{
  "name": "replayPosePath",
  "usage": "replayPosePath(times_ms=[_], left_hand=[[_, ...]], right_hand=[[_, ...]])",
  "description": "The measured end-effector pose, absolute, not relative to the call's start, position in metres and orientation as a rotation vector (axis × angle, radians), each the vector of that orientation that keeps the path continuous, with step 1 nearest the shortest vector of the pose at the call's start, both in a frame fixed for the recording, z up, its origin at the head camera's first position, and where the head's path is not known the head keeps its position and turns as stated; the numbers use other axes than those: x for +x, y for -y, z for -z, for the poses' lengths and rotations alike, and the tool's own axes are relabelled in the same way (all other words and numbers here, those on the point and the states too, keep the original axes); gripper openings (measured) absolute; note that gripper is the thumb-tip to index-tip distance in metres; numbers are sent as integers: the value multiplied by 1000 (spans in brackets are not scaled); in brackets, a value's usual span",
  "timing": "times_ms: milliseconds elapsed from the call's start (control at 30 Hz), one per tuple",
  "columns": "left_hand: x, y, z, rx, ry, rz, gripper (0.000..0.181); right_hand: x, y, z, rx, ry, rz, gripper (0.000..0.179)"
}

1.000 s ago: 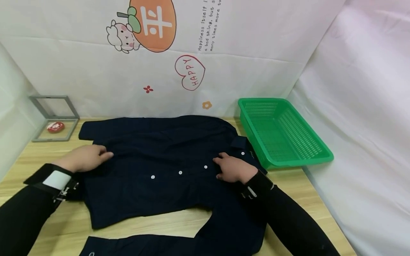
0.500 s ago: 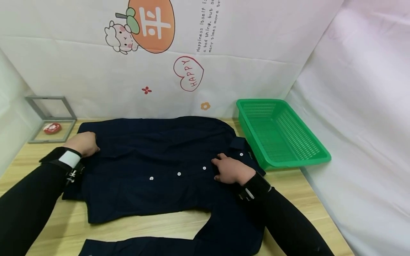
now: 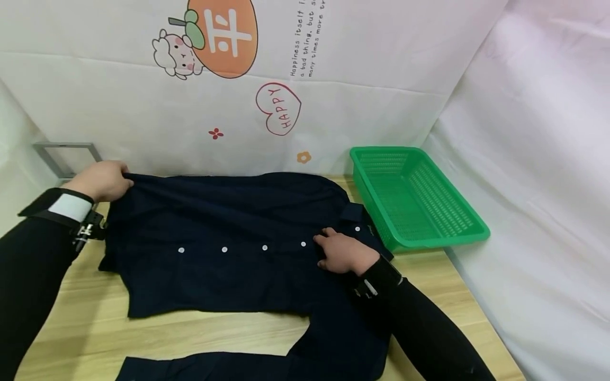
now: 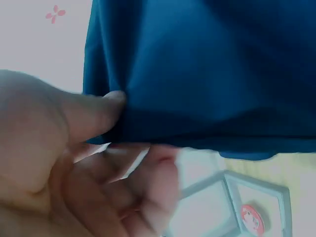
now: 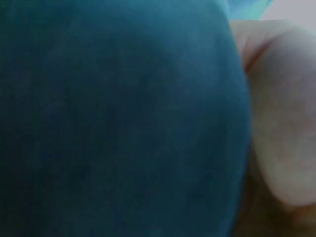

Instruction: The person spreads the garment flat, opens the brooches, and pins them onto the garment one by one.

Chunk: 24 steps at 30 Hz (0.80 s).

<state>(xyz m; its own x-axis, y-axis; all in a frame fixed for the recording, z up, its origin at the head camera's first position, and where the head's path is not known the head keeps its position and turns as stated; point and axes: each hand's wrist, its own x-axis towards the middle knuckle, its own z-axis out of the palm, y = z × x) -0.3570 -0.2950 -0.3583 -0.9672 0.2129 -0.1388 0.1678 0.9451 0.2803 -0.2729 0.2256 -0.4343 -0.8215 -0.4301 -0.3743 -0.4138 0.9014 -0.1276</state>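
Note:
A dark navy button-up shirt [image 3: 214, 280] lies spread on the wooden table, its row of white buttons running across it and one sleeve [image 3: 224, 366] stretched along the front. My left hand [image 3: 102, 181] pinches a far left corner of the shirt, which it holds lifted. Seen from the left wrist, the thumb [image 4: 101, 111] presses on top of the cloth and the other fingers are curled below its edge. Close to the collar [image 3: 352, 212], my right hand [image 3: 344, 251] rests on the shirt with fingers spread. Dark cloth [image 5: 118, 123] fills most of the right wrist view.
A green plastic basket [image 3: 395, 233] stands at the back right, close to the collar. At the back left is a grey hinged frame [image 3: 71, 144], partly behind my left hand; a red round piece [image 4: 252, 219] shows in it. A printed white sheet [image 3: 381, 53] hangs behind the table.
My left hand has moved toward the back and taken hold of the shirt's corner, drawing the cloth backward. Another button now shows at left. The right hand has stayed in place.

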Motion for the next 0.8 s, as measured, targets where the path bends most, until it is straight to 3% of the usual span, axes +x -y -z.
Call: replayPosePath(times_ms=[267,600,700,800], left_hand=[[-348,278,396,26,-2989,-364,53],[-255,230,406,185,-2849,-155,75],[-236,234,419,306,-2866,-141,68],[-227,247,432,457,-2960,-166,41]], right_hand=[[-264,-227,434,-519,-2711,41,72],[-260,-242,427,-395,-2875,54,65],[-263,-247,432,-383,-2801,85,65],[-266,-249,436,-368,-2758,78,66]])
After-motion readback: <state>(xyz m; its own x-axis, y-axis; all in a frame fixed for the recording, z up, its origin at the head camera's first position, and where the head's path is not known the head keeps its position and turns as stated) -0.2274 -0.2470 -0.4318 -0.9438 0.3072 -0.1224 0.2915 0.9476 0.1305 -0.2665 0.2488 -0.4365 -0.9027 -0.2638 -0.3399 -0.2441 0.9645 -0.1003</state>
